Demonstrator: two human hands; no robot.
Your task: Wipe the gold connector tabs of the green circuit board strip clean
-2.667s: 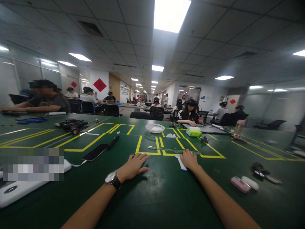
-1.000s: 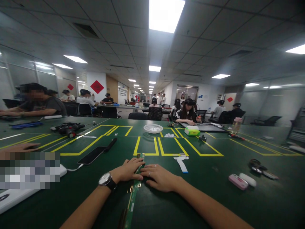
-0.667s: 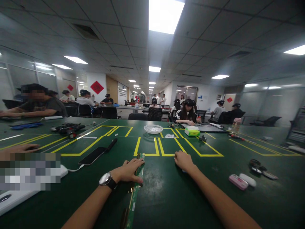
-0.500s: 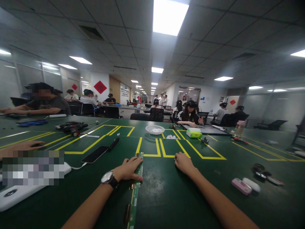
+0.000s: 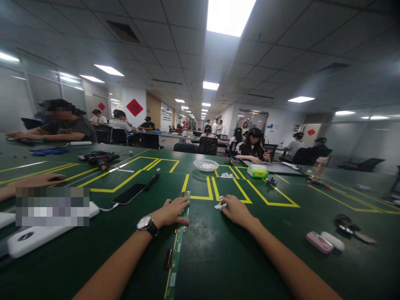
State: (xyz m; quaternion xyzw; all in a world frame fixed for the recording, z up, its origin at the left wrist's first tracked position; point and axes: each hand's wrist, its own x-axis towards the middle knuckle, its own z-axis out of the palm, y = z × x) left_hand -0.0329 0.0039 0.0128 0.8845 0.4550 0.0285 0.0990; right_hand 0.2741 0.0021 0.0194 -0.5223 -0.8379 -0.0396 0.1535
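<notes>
The left grip [image 5: 171, 211] lies over a green circuit board [image 5: 176, 257]; the right grip [image 5: 236, 209] touches a white strip [image 5: 218, 206].

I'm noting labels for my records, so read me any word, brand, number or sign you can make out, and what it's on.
No text is legible.
Far wall lettering: too small and blurred.
Large red diamond: dark markings, unreadable.
Circuit board: pale labels, too small.
White device: dark oval, unreadable.
Wristwatch: dial too small.

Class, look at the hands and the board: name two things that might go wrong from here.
1. The left hand lies over the long board's far part; pressing hard might flex it.
2. The right hand partly hides the white strip; a careless grip might crease it.
</notes>
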